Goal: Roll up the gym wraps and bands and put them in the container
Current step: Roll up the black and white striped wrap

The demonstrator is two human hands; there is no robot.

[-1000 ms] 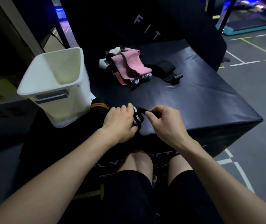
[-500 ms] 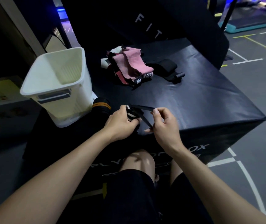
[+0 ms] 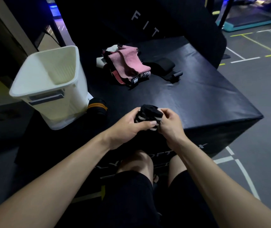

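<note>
A box point(image 3: 197, 102) stood before the person, its near edge above the knees. The container point(image 3: 49, 83) stood upright at the box's left edge. Just right of its base, on the box, lay a rolled wrap point(image 3: 97, 106). Toward the far side of the box lay a pile of bands point(image 3: 126, 66), with a strap point(image 3: 162, 65) touching its right side. Over the near edge, the left hand point(image 3: 128, 125) and the right hand point(image 3: 169, 122) met around 1 roll point(image 3: 149, 115), left hand on its left, right hand on its right. A pad point(image 3: 147, 22) rose behind the box.
</note>
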